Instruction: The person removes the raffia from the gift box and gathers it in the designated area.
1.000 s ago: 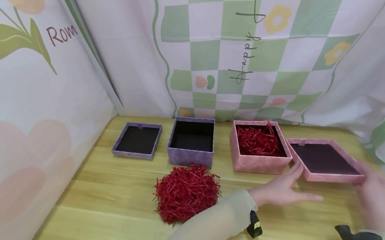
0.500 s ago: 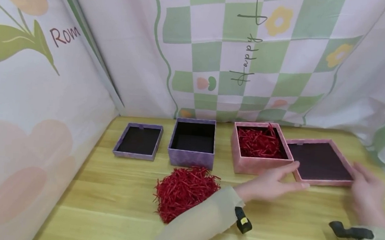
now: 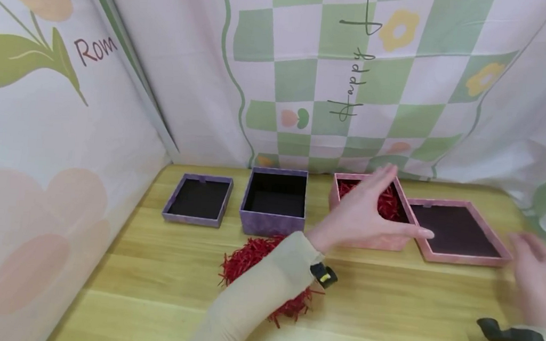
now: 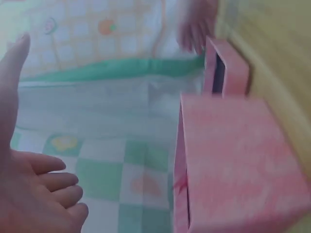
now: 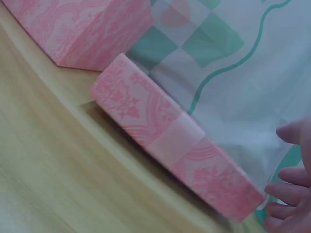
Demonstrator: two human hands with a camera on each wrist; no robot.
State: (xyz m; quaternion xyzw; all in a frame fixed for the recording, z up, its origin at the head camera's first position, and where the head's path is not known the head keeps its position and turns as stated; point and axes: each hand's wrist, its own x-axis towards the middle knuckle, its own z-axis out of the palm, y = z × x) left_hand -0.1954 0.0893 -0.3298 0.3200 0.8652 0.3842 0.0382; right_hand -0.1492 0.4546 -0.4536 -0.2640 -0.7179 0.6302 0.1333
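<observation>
My left hand [image 3: 363, 212] is over the pink box [image 3: 394, 241], fingers straight and thumb stretched toward the lid; it blocks part of the red paper shred [image 3: 388, 203] inside. In the left wrist view this hand [image 4: 39, 189] is apart from the pink box [image 4: 238, 160]. The pink lid [image 3: 468, 259] lies upturned on the table beside the box, its dark inside facing up. My right hand [image 3: 536, 279], blurred, is at the lid's right corner and holds nothing. In the right wrist view its loosely bent fingers [image 5: 286, 194] are close to the lid's end [image 5: 214, 179].
An open purple box [image 3: 271, 224] with a dark interior stands left of the pink one. Further left is its upturned purple lid [image 3: 192, 220]. A heap of red paper shred [image 3: 252, 254] lies in front, partly behind my left sleeve [image 3: 254, 292]. Curtains [image 3: 292, 81] hang behind.
The pink lid, tilted in my right hand before, now lies on the table. My right hand has drawn off rightward. My left hand has left the lid's side and risen leftward over the pink box.
</observation>
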